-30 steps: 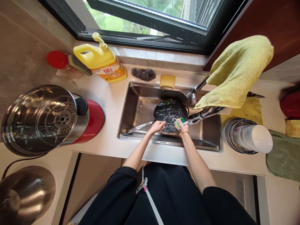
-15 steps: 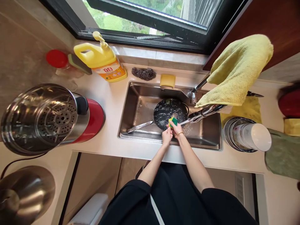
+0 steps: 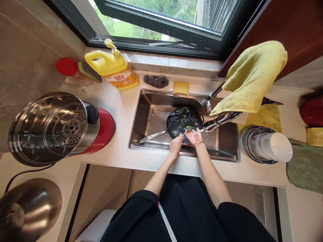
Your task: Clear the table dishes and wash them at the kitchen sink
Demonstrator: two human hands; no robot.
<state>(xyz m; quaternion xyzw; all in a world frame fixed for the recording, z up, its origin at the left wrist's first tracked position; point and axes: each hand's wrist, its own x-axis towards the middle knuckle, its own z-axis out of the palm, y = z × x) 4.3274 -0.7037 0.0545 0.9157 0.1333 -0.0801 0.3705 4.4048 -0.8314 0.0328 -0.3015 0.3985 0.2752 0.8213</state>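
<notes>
My left hand (image 3: pixel 176 146) is closed around the end of a spoon-like metal utensil (image 3: pixel 184 132), which slants up toward my right hand. In my right hand (image 3: pixel 194 136), turned partly palm up, sits a green and yellow sponge (image 3: pixel 190 127), mostly hidden by the fingers. Both hands are over a dark, wet wok (image 3: pixel 180 119) that lies in the steel sink (image 3: pixel 151 112) with suds or water on its surface. Its long metal handle (image 3: pixel 152 137) points left. The faucet spout (image 3: pixel 222 120) reaches close to my right hand, with a pale water stream at its mouth.
A yellow towel (image 3: pixel 254 77) hangs over the faucet. Behind the sink are a detergent bottle (image 3: pixel 117 72), a steel wool scrubber (image 3: pixel 156 81) and a yellow sponge (image 3: pixel 181 88). Stacked bowls (image 3: pixel 267 144) stand right; a red-based steamer pot (image 3: pixel 98 131) stands left.
My hands have moved slightly apart, left hand leftward, right hand rightward. The sponge shows less and has turned in the right hand. The utensil's handle now shows between them. The view shifted slightly.
</notes>
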